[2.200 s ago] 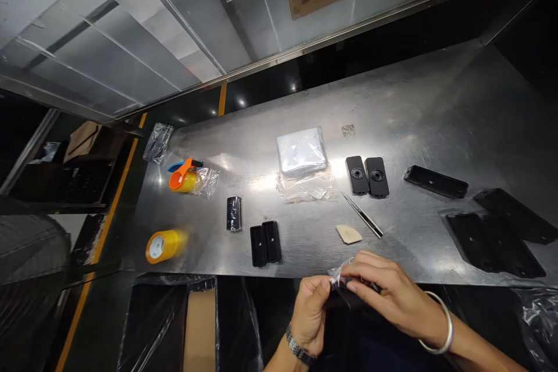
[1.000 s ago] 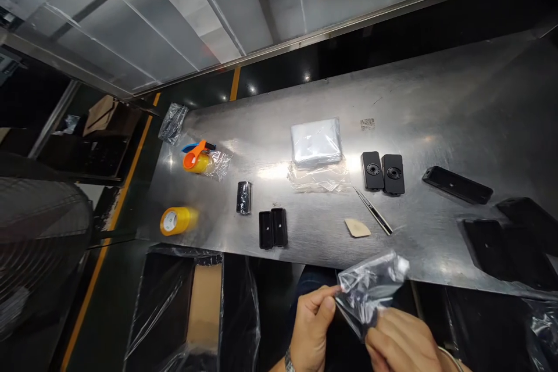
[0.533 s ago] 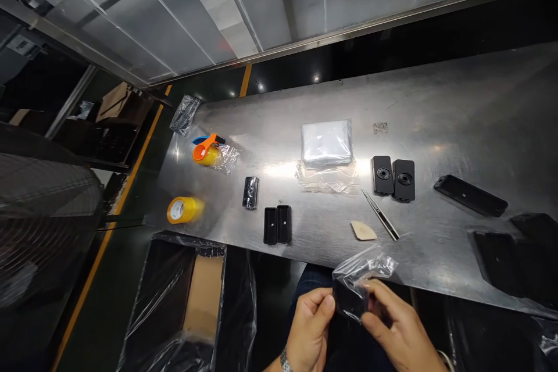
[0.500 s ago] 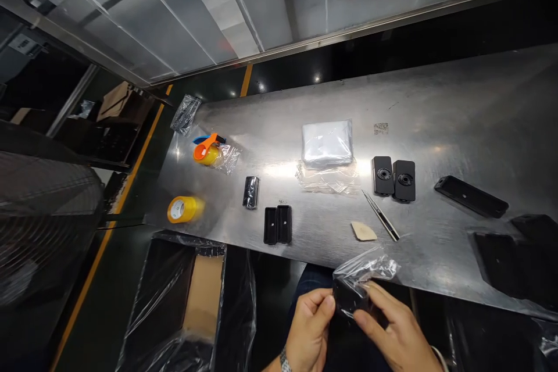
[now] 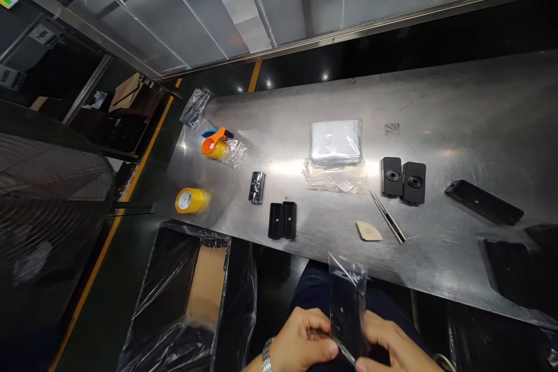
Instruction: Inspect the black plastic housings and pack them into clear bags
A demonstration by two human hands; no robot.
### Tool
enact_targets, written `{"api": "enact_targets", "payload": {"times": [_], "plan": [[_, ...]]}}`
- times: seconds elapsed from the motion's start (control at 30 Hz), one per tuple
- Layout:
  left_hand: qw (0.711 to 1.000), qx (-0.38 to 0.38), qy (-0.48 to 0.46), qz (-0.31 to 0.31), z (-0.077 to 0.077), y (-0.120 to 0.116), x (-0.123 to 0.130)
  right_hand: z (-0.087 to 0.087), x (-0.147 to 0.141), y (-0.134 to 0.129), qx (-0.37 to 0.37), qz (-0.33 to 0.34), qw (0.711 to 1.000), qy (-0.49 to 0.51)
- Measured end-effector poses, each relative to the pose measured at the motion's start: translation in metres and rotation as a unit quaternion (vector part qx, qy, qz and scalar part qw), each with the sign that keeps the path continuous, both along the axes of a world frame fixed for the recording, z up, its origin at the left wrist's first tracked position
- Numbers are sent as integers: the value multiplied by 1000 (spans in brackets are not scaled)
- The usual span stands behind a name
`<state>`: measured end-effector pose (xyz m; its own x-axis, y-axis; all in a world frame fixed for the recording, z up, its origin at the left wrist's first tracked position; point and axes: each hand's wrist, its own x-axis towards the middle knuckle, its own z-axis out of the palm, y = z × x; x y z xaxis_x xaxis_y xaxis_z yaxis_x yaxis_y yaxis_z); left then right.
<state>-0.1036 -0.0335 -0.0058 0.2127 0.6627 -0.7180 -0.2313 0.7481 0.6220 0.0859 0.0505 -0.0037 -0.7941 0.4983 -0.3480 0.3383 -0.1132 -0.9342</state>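
- Pinched in the left hand (image 5: 303,340), thumb brought against bent fingers: the lower left edge of a clear bag (image 5: 346,296).
- Gripped in the right hand (image 5: 392,346), thumb in front and fingers partly hidden: the lower right side of the same bag, held upright above the lap (image 5: 309,283), near the table's front edge. Dark through the film; impossible to tell whether from a part inside or from the background.
- Around the left wrist, a metal-link band (image 5: 267,354); around the right, a pale bangle (image 5: 444,362), cut off by the view.
- Below the table to the left, a plastic-draped box (image 5: 207,282), brown cardboard showing.
- On the metal table (image 5: 462,104), toward the right end, dark flat parts (image 5: 505,270), partly lost in shadow.
- Near the front edge, a beige wedge (image 5: 368,231), with a slim pointed tool (image 5: 387,217) lying aslant just beside.
- Farther left, two black trays (image 5: 276,221), side by side.
- At right, a long black tray (image 5: 483,202), slanted.
- Farther in, a yellow tape roll (image 5: 188,201), a film-wrapped black piece (image 5: 257,188), and two black blocks (image 5: 392,177) with round discs on top.
- Beyond, a pack of clear film (image 5: 335,142) and, toward the far left, an orange tape dispenser (image 5: 213,144).
- At the far left corner, a wrapped bundle (image 5: 195,107).
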Motion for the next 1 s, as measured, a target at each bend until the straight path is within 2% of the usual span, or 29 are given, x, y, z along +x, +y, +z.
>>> {"api": "enact_targets", "payload": {"times": [0.1, 0.2, 0.27, 0.33, 0.43, 0.53, 0.63, 0.73, 0.8, 0.9, 1.0], "plan": [[994, 17, 55, -90, 9, 0, -5, 7, 4, 7, -37, 74, 996, 32], [987, 59, 85, -123, 18, 0, -3, 4, 0, 5, -78, 15, 997, 0], [982, 87, 111, -125, 16, 4, 1, -5, -9, -1, -62, -10, 998, -22], [968, 142, 151, -139, 1, 12, 4, -23, -18, -4, 2, -12, 1000, -27], [935, 279, 164, -147, -44, 34, 2, -67, -27, 3, 97, -43, 994, -16], [919, 305, 233, -94, -94, 55, -8, -117, -25, 21, 162, -86, 983, -24], [895, 287, 342, 2, -125, 64, -19, -153, -26, 37, 236, -148, 959, -58], [877, 246, 401, 96, -139, 72, -24, -168, -46, 56, 317, -195, 924, -92], [875, 212, 409, 147, -144, 82, -23, -174, -69, 73, 361, -192, 907, -103], [887, 145, 390, 201, -151, 93, -18, -179, -100, 96, 392, -146, 903, -98], [907, 87, 337, 237, -150, 96, -11, -177, -104, 105, 393, -99, 912, -71]]}}
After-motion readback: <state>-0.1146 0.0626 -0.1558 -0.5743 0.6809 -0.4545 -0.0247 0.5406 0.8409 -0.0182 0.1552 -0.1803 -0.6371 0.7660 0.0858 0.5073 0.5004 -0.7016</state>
